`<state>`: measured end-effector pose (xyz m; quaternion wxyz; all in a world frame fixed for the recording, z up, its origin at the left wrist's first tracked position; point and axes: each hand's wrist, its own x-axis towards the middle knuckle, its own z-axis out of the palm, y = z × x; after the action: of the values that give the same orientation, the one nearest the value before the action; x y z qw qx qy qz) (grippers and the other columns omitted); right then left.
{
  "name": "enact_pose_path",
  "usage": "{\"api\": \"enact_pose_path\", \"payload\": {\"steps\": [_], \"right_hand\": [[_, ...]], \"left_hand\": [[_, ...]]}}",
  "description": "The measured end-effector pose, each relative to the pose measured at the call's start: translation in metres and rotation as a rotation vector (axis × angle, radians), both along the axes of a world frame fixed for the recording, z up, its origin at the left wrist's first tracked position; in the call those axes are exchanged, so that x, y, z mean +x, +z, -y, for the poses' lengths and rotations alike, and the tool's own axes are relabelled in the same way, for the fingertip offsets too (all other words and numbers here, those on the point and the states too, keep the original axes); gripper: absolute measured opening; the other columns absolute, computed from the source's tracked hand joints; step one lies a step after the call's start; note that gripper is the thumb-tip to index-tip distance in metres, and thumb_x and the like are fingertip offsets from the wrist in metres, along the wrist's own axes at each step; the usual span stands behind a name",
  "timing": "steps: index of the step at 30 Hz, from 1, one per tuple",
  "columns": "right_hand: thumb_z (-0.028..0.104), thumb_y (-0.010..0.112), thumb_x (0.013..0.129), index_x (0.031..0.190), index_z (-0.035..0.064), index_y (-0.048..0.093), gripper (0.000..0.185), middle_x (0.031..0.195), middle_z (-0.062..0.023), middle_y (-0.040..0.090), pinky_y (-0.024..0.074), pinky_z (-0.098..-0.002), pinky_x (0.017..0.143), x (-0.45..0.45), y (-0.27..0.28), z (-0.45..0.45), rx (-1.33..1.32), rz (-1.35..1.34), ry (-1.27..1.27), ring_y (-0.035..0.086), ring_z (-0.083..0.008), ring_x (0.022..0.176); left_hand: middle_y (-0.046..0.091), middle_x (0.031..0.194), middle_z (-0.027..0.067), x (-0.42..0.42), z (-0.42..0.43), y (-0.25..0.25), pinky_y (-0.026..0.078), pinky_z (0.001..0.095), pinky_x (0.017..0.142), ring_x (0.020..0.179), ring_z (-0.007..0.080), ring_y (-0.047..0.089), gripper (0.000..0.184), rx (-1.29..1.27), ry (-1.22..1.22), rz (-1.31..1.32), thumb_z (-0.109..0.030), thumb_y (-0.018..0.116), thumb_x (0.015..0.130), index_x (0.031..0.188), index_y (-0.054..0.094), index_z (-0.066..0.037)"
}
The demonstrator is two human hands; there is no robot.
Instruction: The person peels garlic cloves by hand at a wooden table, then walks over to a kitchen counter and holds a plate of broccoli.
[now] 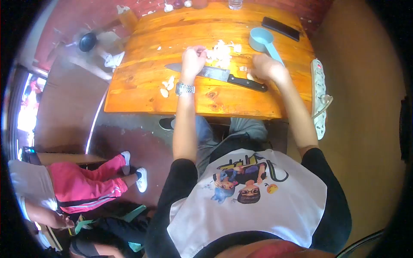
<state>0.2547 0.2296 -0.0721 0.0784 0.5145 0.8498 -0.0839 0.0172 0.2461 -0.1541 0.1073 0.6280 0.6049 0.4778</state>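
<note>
Head view: the largest thing before you is the varnished wooden table (142, 81), its planks running across and its near edge just ahead of your lap. Beyond its left side, on the floor, stands a person in pink trousers (86, 182) and white sneakers, well apart from your work. A white power strip (318, 92) runs along the table's right edge, with a cord plugged into it. In front of you a kitchen knife (215, 73) lies flat, its blade pointing left and its black handle to the right. The pale blue measuring scoop (260, 39) sits farther back, its handle running down toward your right wrist. Your right hand (262, 69) is blurred, just beyond the knife handle; its fingers bend downward with a pale piece right beside them, and you cannot tell whether they grip it. Your left hand (193, 60) is over the blade, fingers curled and drawn narrow at the edge of the garlic skins (221, 53); whether they pinch anything, you cannot tell. A flat black oblong object (280, 29) lies at the far right, and a clear glass (235, 4) stands at the back edge. Your left wrist wears a metal watch (185, 89). Smallest are the peeled garlic cloves (164, 92), grouped left of that watch.
</note>
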Motion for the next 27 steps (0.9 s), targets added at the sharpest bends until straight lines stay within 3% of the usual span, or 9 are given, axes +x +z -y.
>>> {"api": "enact_pose_path", "payload": {"steps": [5, 8, 12, 15, 17, 18, 22, 24, 27], "right_hand": [[0.025, 0.059, 0.078, 0.083, -0.0014, 0.061, 0.027, 0.079, -0.0208, 0.063, 0.0478, -0.0414, 0.071, -0.001, -0.023, -0.003, 0.004, -0.238, -0.021, 0.061, -0.0348, 0.077], [0.020, 0.060, 0.075, 0.086, -0.0006, 0.061, 0.023, 0.082, -0.0209, 0.062, 0.0472, -0.0417, 0.072, -0.008, -0.019, 0.004, 0.043, -0.388, 0.063, 0.060, -0.0349, 0.082], [0.013, 0.058, 0.075, 0.092, 0.0009, 0.059, 0.021, 0.091, -0.0219, 0.061, 0.0465, -0.0416, 0.074, -0.017, -0.031, -0.008, 0.047, -0.446, 0.220, 0.058, -0.0353, 0.087], [0.009, 0.056, 0.076, 0.099, 0.0017, 0.058, 0.024, 0.097, -0.0211, 0.059, 0.0462, -0.0408, 0.076, -0.033, -0.038, -0.026, 0.063, -0.452, 0.081, 0.058, -0.0352, 0.087], [0.010, 0.056, 0.077, 0.099, 0.0017, 0.058, 0.024, 0.094, -0.0199, 0.060, 0.0465, -0.0401, 0.076, -0.038, -0.044, -0.038, 0.265, -0.563, 0.107, 0.058, -0.0352, 0.085], [0.010, 0.056, 0.078, 0.099, 0.0017, 0.059, 0.023, 0.093, -0.0193, 0.060, 0.0467, -0.0397, 0.076, -0.040, -0.043, -0.041, 0.366, -0.617, 0.118, 0.058, -0.0352, 0.084], [0.014, 0.059, 0.078, 0.101, 0.0018, 0.060, 0.026, 0.090, -0.0167, 0.063, 0.0483, -0.0353, 0.077, -0.046, -0.029, -0.050, 0.351, -0.892, 0.183, 0.061, -0.0292, 0.084], [0.017, 0.062, 0.077, 0.102, 0.0006, 0.060, 0.030, 0.089, -0.0156, 0.064, 0.0493, -0.0336, 0.074, -0.046, -0.020, -0.046, 0.161, -1.119, 0.156, 0.063, -0.0257, 0.082], [0.016, 0.064, 0.076, 0.102, 0.0022, 0.061, 0.030, 0.088, -0.0115, 0.065, 0.0498, -0.0291, 0.072, -0.044, -0.021, -0.049, 0.260, -1.268, 0.155, 0.063, -0.0173, 0.081]], "left_hand": [[0.064, 0.082, 0.0191, 0.005, -0.011, 0.008, 0.049, 0.0323, 0.071, 0.080, 0.0285, 0.063, 0.020, -0.161, -0.090, -0.276, -0.008, 0.062, 0.070, 0.088, 0.064, 0.002], [0.064, 0.081, 0.0164, 0.001, -0.015, 0.008, 0.050, 0.0336, 0.069, 0.078, 0.0281, 0.063, 0.019, -0.214, -0.159, -0.270, -0.007, 0.063, 0.069, 0.087, 0.064, 0.001], [0.065, 0.078, 0.0137, -0.008, -0.027, -0.009, 0.050, 0.0331, 0.066, 0.073, 0.0243, 0.064, 0.020, -0.174, -0.183, -0.123, -0.005, 0.063, 0.069, 0.088, 0.062, -0.001], [0.065, 0.078, 0.0125, -0.004, -0.023, -0.006, 0.050, 0.0308, 0.064, 0.070, 0.0201, 0.064, 0.020, -0.136, -0.188, -0.043, -0.003, 0.063, 0.070, 0.090, 0.061, 0.000], [0.065, 0.078, 0.0114, -0.003, -0.024, -0.003, 0.050, 0.0282, 0.062, 0.070, 0.0168, 0.063, 0.018, -0.074, -0.204, 0.016, -0.003, 0.064, 0.073, 0.091, 0.061, 0.001], [0.065, 0.080, 0.0100, 0.001, -0.021, 0.003, 0.051, 0.0267, 0.063, 0.071, 0.0155, 0.063, 0.018, -0.119, -0.262, 0.189, -0.004, 0.063, 0.075, 0.092, 0.061, 0.001], [0.064, 0.087, 0.0093, 0.013, -0.014, 0.022, 0.052, 0.0243, 0.066, 0.076, 0.0139, 0.062, 0.019, -0.172, -0.448, 0.680, -0.005, 0.062, 0.080, 0.097, 0.060, 0.002], [0.064, 0.087, 0.0102, 0.020, -0.013, 0.030, 0.052, 0.0246, 0.065, 0.075, 0.0144, 0.062, 0.019, -0.137, -0.473, 0.771, -0.005, 0.063, 0.080, 0.096, 0.060, 0.003], [0.064, 0.085, 0.0106, 0.030, -0.019, 0.044, 0.051, 0.0249, 0.065, 0.072, 0.0147, 0.062, 0.017, -0.074, -0.494, 0.840, -0.005, 0.065, 0.078, 0.093, 0.060, 0.003]]}}
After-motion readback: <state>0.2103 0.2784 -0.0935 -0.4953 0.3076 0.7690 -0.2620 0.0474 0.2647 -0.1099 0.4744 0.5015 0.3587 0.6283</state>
